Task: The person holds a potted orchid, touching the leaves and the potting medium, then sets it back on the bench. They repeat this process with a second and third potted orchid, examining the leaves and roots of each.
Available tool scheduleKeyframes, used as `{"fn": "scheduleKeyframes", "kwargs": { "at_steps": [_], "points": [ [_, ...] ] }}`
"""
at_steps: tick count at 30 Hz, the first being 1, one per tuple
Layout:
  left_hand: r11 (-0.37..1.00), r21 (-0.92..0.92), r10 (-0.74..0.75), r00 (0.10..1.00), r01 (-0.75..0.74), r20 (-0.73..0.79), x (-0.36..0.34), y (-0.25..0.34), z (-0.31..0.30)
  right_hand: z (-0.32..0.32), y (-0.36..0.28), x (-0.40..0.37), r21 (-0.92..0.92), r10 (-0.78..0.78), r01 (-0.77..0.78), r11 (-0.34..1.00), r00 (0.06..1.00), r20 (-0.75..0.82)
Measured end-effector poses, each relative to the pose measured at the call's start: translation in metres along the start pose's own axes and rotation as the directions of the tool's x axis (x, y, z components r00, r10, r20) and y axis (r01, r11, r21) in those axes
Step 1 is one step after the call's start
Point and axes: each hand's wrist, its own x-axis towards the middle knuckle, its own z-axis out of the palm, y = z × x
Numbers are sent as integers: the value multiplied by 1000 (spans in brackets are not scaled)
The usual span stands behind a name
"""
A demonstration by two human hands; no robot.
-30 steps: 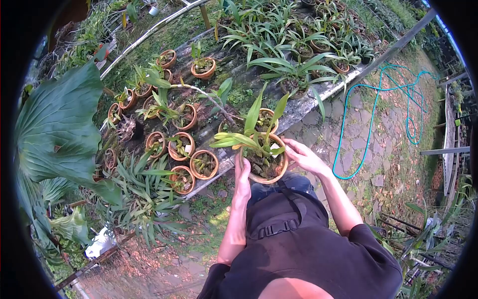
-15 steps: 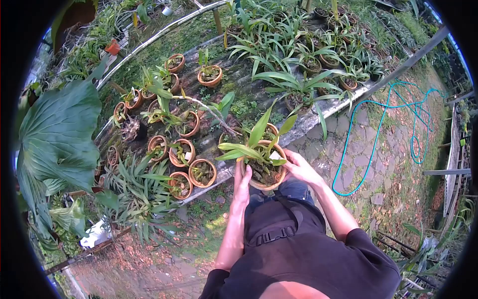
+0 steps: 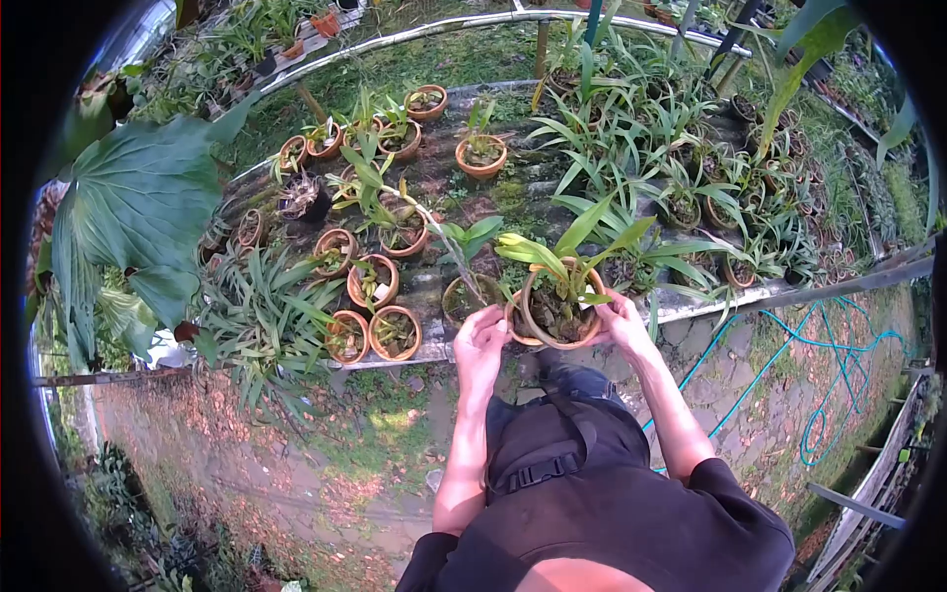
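A clay pot (image 3: 563, 340) with an orchid in it hangs at the front edge of the bench, tilted so its soil faces me. My right hand (image 3: 623, 326) grips its right rim, beside a white tag (image 3: 591, 297). Left of the pot is my left hand (image 3: 480, 343), fingers curled and thumb drawn against them. Whether it pinches anything is too small to tell. The orchid's broad green leaves (image 3: 582, 229) spread above the rim. Behind the held pot, part of another clay pot's rim (image 3: 512, 314) shows near my left fingertips.
Several potted orchids stand on the weathered bench (image 3: 449, 202), among them a pot (image 3: 396, 333) at the front left. A long bare stem (image 3: 439, 232) leans across them. Dense strap-leaved plants (image 3: 631, 128) crowd the right. A teal hose (image 3: 725, 340) lies on the paving.
My left hand has come off the held pot's side, its fingers now curled. The pot has tipped towards me and moved over the bench edge, still in my right hand. My view has turned.
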Motion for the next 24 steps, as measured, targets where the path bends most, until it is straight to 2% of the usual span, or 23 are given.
{"fn": "scheduleKeyframes", "kwargs": {
  "at_steps": [2, 4, 7, 8, 10, 13, 14, 16, 17, 20, 21, 24],
  "points": [
    [998, 41, -44, 986, 51, -159, 2, -19, -23, -13, -3, 16, -29, -23, 22, 999, 999, -34],
    [999, -35, 11, 960, -22, -280, -1, -19, -28, -25, -5, 30, -26, -26, 25, 999, 999, -33],
    [999, 45, 0, 912, 20, -410, -10, -24, -43, -38, -1, 51, -11, 25, -26, 1000, 998, -55],
    [997, 37, -48, 905, 69, -423, -14, -26, -50, -40, 1, 58, 14, 23, -22, 1000, 998, -65],
    [991, 120, 4, 865, 65, -502, -13, -60, -74, -41, 4, 70, 49, 20, -17, 999, 998, -62],
    [944, 331, 182, 846, -7, -502, -11, -95, -91, -41, 7, 90, 89, 24, -21, 996, 999, -36],
    [968, 249, 155, 822, -17, -548, -14, -103, -91, -39, 8, 99, 93, 31, -28, 995, 999, -29],
    [996, 82, 88, 772, -46, -629, -25, -81, -66, -31, 6, 114, 101, 48, -47, 994, 999, -15],
    [993, 117, 54, 822, 16, -567, -31, -87, -76, -21, 3, 121, 107, 49, -43, 993, 997, -51],
    [996, -4, -70, 810, 84, -582, -45, -103, -84, -14, 21, 162, 1, -7, 7, 1000, 1000, -10],
    [980, 27, -138, 775, 196, -617, -47, -107, -88, -6, 20, 171, 10, 6, -6, 1000, 1000, 0],
    [841, 442, 51, 768, 312, -638, -53, -141, -106, 19, 21, 200, 7, 39, -39, 999, 999, -20]
  ]
}}
